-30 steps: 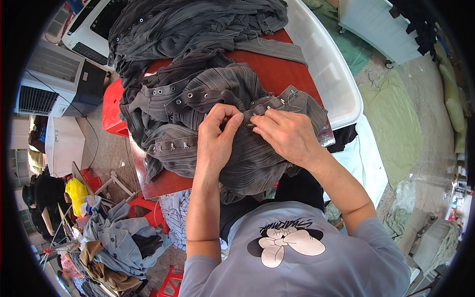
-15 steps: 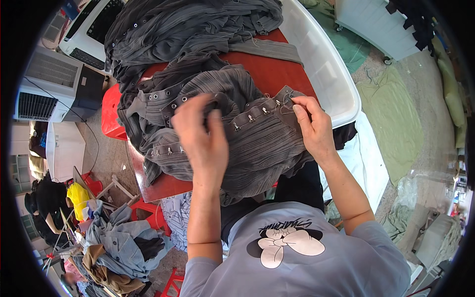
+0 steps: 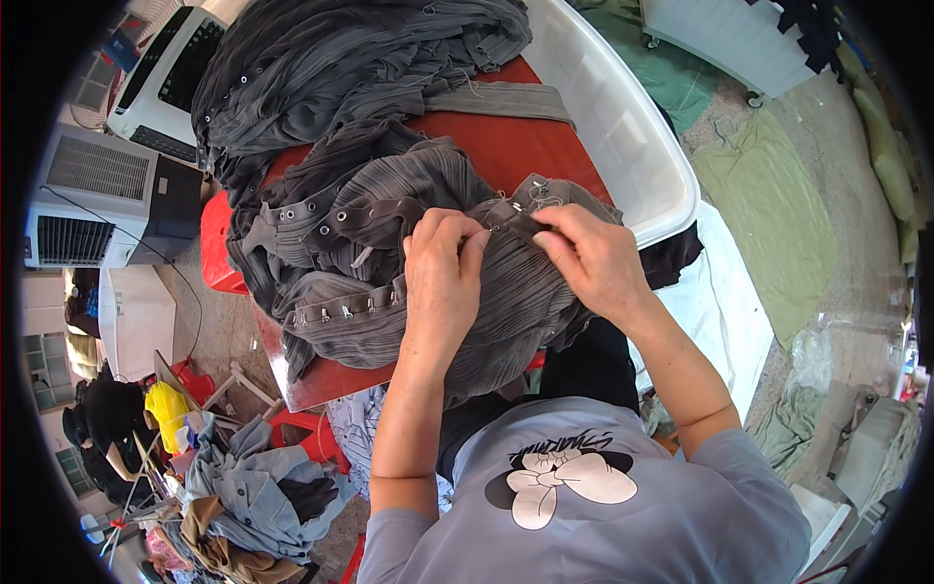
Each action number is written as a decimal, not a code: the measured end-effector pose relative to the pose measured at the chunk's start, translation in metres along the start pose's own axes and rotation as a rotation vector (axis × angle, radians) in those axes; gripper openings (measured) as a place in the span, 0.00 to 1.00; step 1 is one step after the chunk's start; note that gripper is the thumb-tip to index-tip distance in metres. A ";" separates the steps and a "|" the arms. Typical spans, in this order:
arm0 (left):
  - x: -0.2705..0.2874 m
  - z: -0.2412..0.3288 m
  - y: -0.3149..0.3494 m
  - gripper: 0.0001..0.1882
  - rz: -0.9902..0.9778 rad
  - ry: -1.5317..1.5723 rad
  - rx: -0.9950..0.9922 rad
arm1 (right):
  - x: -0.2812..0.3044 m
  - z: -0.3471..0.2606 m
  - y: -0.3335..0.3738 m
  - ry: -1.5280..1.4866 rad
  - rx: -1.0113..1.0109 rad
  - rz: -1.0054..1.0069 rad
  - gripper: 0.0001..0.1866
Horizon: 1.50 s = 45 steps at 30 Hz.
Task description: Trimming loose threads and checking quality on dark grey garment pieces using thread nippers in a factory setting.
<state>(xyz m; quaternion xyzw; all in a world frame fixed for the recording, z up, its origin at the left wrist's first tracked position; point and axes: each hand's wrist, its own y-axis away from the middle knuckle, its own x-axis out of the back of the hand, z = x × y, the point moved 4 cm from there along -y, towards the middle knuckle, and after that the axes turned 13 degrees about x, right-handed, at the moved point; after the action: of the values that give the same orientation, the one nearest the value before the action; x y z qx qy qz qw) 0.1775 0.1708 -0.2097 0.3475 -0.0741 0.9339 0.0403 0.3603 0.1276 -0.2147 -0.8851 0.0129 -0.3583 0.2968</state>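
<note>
Looks pretty soft and floppy: a grey ribbed garment [image 3: 511, 302], bunched up around dead centre and spreading out toward 9 and 10 o'clock on a red tabletop [image 3: 477, 134]. Probably light layer by layer, but likely to drag a bit as one big heap. Shouldn't slip much, going by the matte ribs, and shouldn't break either (might snag on the loose threads [image 3: 556, 192] between 1 and 2 o'clock, though). Best to grab by the firmer edge strips with the metal hooks [image 3: 348, 311] and eyelets [image 3: 341, 216], not by the stretchy-looking body.

Pinching the edge with the left hand [image 3: 445, 273] near the centre, thumb against fingers, and gripping a dark bit of edge with the right hand [image 3: 593, 258] toward 2 or 3 o'clock. Can't make out the exact contact under the fingertips.

Surface-wise, kinda crowded: another heap of grey fabric [image 3: 360, 58] at 11, white plastic bin [image 3: 632, 136] between 1 and 2. Around the room: red stool [image 3: 222, 253] just past 9, boxy air cooler [image 3: 102, 170] nearer 10, green cloth [image 3: 769, 224] on the floor past 2, denim pile [image 3: 253, 487] between 7 and 8, someone in black [image 3: 107, 419] at 8.
</note>
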 end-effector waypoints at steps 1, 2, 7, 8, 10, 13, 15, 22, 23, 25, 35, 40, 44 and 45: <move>0.001 -0.001 -0.001 0.04 -0.001 -0.003 -0.001 | -0.003 -0.004 -0.003 0.027 0.046 -0.029 0.11; 0.002 -0.006 -0.002 0.04 -0.046 0.094 0.046 | -0.006 -0.007 -0.004 0.068 0.081 -0.035 0.10; 0.007 -0.015 -0.003 0.03 -0.119 0.264 0.126 | -0.016 -0.014 -0.009 0.112 0.124 -0.086 0.11; 0.007 -0.015 -0.003 0.03 -0.135 0.276 0.129 | -0.017 -0.015 -0.009 0.141 0.142 -0.093 0.12; 0.007 -0.014 -0.003 0.03 -0.151 0.288 0.133 | -0.018 -0.017 -0.009 0.167 0.170 -0.089 0.12; 0.006 -0.013 -0.002 0.03 -0.160 0.292 0.145 | -0.019 -0.020 -0.010 0.208 0.213 -0.086 0.13; 0.005 -0.013 -0.002 0.03 -0.160 0.290 0.119 | -0.020 -0.020 -0.010 0.223 0.229 -0.086 0.14; 0.003 -0.011 0.000 0.03 -0.147 0.240 0.069 | -0.015 -0.028 -0.011 0.335 0.263 -0.130 0.13; 0.003 -0.011 0.000 0.03 -0.143 0.229 0.053 | -0.016 -0.028 -0.011 0.364 0.265 -0.155 0.13; 0.004 -0.009 0.001 0.03 -0.139 0.218 0.036 | -0.017 -0.027 -0.011 0.378 0.278 -0.163 0.12; 0.006 -0.026 -0.003 0.06 -0.168 0.684 0.255 | -0.009 -0.028 -0.012 0.138 0.134 -0.068 0.10; 0.007 -0.026 -0.003 0.07 -0.198 0.721 0.300 | -0.018 -0.029 -0.013 0.081 0.155 -0.067 0.10; 0.005 -0.028 -0.004 0.07 -0.210 0.732 0.292 | -0.023 -0.030 -0.015 0.094 0.155 -0.109 0.10; 0.005 -0.027 -0.004 0.07 -0.212 0.725 0.289 | -0.024 -0.029 -0.015 0.095 0.153 -0.109 0.10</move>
<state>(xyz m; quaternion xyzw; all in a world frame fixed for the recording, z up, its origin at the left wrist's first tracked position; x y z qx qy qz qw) 0.1570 0.1790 -0.2265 0.0034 0.1132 0.9874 0.1107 0.3212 0.1301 -0.2051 -0.8413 -0.0488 -0.4152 0.3427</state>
